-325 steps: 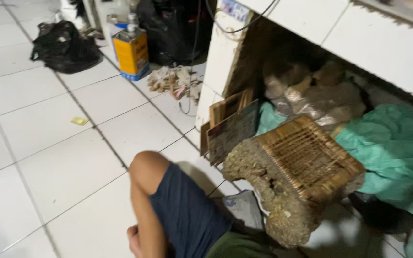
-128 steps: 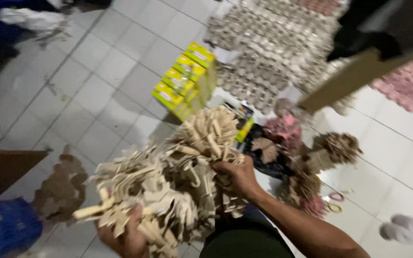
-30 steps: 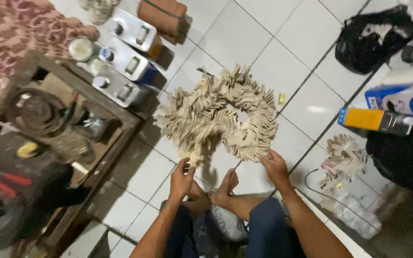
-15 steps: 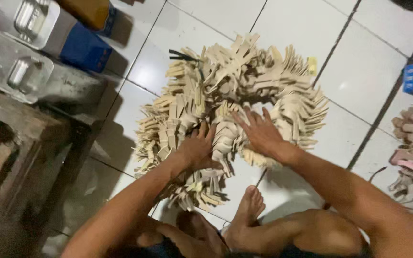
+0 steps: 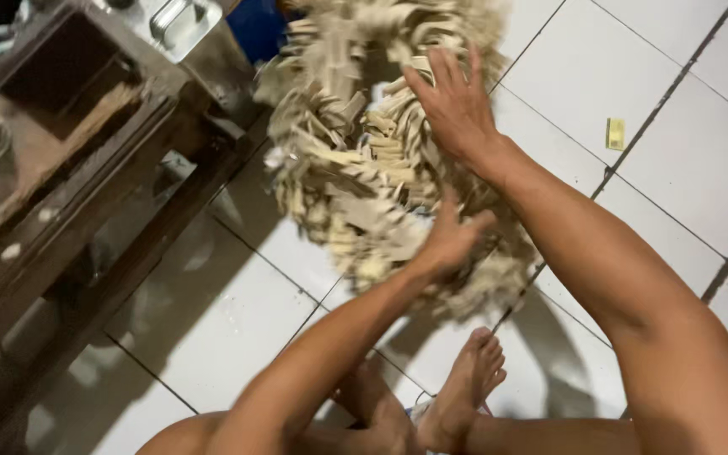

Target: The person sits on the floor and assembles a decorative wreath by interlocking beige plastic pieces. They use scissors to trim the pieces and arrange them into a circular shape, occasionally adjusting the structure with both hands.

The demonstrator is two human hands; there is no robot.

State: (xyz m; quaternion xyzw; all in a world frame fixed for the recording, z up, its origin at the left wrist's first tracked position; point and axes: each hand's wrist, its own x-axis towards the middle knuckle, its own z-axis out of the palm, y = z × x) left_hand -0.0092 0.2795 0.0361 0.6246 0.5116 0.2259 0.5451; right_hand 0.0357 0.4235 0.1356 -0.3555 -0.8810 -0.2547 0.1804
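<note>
White floor tiles carry a blurred ring of pale wooden strips beside a dark wooden stand. The right hand lies on it with fingers spread; the left hand presses its near edge, grip unclear.

Both bare arms stretch forward from the seated body. The left hand reaches out with its fingers bent (a bit blurred), while the right hand lies further ahead, palm down, fingers spread. Bare feet sit crossed below.
</note>
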